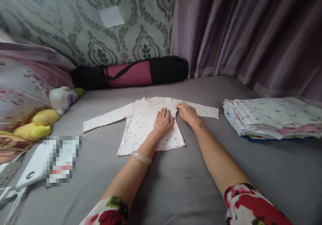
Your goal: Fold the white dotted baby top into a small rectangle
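Note:
A small white long-sleeved shirt point(141, 127) with a faint scattered print lies spread flat on the grey sheet, both sleeves stretched out to the sides. My left hand point(163, 121) rests flat on the right part of its chest, fingers extended and pointing away from me. At the right armpit, where sleeve meets body, my right hand point(187, 112) pinches the shirt's edge between thumb and fingers. The cloth under my left palm is hidden.
A stack of folded printed cloth point(274, 117) sits at the right. Behind the shirt lies a black and maroon roll bag point(130, 72) against the wall. Plush toys point(40, 122), a white device point(36, 163) and a power strip point(10, 173) with cables line the left side.

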`<state>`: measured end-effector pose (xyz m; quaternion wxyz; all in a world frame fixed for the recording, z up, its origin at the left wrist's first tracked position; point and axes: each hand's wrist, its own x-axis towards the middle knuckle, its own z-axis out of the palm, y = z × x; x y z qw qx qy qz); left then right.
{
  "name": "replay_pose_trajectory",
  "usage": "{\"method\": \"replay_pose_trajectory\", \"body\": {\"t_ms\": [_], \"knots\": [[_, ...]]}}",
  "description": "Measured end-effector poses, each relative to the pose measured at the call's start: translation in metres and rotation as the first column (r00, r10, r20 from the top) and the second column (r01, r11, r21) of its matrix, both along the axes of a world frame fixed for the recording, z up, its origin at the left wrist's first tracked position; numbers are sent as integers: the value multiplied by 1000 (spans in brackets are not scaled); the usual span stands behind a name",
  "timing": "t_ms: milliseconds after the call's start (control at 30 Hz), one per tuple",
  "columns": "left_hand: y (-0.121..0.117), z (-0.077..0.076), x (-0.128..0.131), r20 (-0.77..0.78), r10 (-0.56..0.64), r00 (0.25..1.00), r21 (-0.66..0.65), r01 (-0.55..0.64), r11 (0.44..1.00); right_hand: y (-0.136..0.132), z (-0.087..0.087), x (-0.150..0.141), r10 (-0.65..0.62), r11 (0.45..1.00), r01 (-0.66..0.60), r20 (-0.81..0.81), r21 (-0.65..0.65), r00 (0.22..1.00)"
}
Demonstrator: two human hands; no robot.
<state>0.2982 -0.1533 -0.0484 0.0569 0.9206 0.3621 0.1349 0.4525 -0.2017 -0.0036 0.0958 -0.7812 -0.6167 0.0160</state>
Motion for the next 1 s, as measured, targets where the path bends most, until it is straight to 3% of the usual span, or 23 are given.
{"method": "replay_pose_trajectory", "body": {"t_ms": [267, 467, 600, 767, 867, 933, 967, 1000], "knots": [[-27, 6, 0, -99, -100, 990, 61, 106, 992, 0, -1, 2, -9, 1000, 9, -10, 3, 1000], [-73, 7, -11, -119, -110, 987, 8, 112, 994, 1, -2, 2, -20, 1000, 20, -19, 18, 1000], [-106, 16, -25, -117, -213, 970, -80, 204, 976, 0, -2, 1, -16, 1000, 16, -20, -2, 1000], [-137, 41, -51, -15, -445, 895, -257, 427, 867, -4, 5, -3, 3, 998, -1, 29, -66, 1000], [-140, 61, -66, 133, -585, 800, -381, 587, 715, -5, 12, -14, 18, 999, -14, 90, -52, 996], [-132, 69, -76, 238, -595, 768, -443, 630, 637, -4, 14, -28, 66, 998, -65, 112, -8, 992], [-125, 71, -81, 271, -542, 796, -461, 601, 653, -5, 13, -38, 109, 994, -110, 107, 4, 988], [-115, 71, -86, 281, -443, 852, -467, 524, 712, -5, 11, -48, 161, 987, -161, 92, -3, 983]]}}
